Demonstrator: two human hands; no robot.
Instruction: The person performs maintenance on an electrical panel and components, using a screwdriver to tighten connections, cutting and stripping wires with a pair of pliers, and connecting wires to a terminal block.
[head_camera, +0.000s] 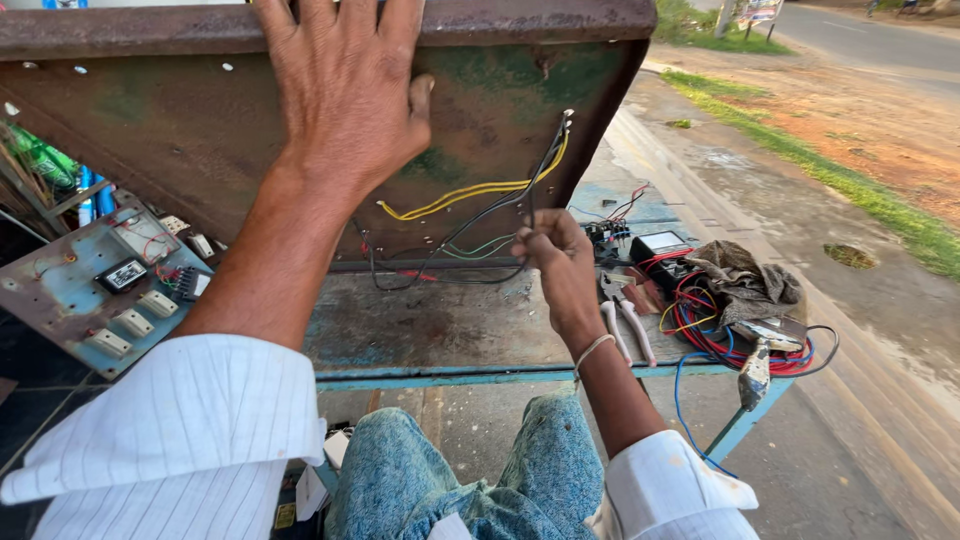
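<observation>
My left hand (345, 95) lies flat with spread fingers on the rusty green metal casing (190, 120), which stands tilted on the blue table (440, 330). My right hand (555, 255) is closed on a bundle of black wires (480, 215) that runs up the casing's underside to a terminal near its right edge. Yellow wires (470, 192) and thin green ones run beside the black ones. Both forearms wear white striped sleeves.
A blue electrical panel (95, 290) with a meter and switches leans at the left. Pliers (625, 315), a multimeter (660, 245), red and blue wire coils (700, 325), a grey rag (745, 280) and a tool (755, 370) crowd the table's right end. A dirt roadside lies beyond.
</observation>
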